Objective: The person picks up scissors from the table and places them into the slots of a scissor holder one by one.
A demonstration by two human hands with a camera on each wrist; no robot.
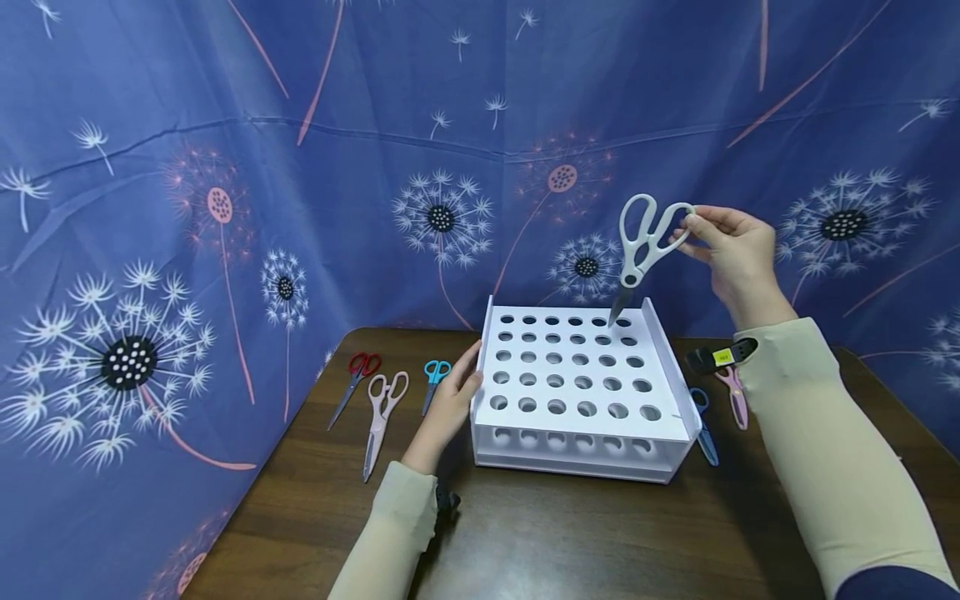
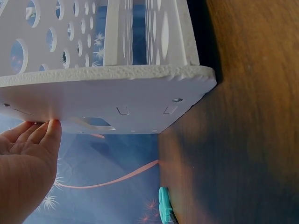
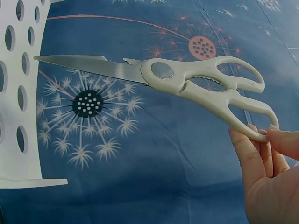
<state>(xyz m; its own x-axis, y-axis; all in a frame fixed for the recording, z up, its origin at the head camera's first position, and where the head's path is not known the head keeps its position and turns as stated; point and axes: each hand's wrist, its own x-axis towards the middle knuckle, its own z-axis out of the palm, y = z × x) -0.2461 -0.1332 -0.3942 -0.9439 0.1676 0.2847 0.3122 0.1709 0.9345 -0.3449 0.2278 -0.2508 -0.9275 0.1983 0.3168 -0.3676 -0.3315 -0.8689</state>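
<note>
My right hand point(image 1: 742, 250) pinches one handle loop of white-handled kitchen scissors point(image 1: 630, 281) between thumb and fingers. The scissors' blades are together and point down at the back right of a white rack point(image 1: 585, 425) with rows of round holes. In the right wrist view the scissors' tip point(image 3: 39, 58) overlaps the holed panel; whether it touches or enters a hole I cannot tell. My left hand point(image 1: 450, 404) rests against the rack's left side wall. Its fingertips press that wall point(image 2: 93, 100) in the left wrist view, with fingers fairly straight.
Left of the rack lie red-handled scissors point(image 1: 365, 364), pale-handled scissors point(image 1: 386, 404) and teal scissors point(image 1: 437, 371). Dark blue scissors point(image 1: 707, 442) and pink scissors point(image 1: 738, 404) lie to its right, partly hidden. A blue dandelion-print cloth point(image 1: 337, 208) hangs behind the wooden table point(image 1: 540, 533).
</note>
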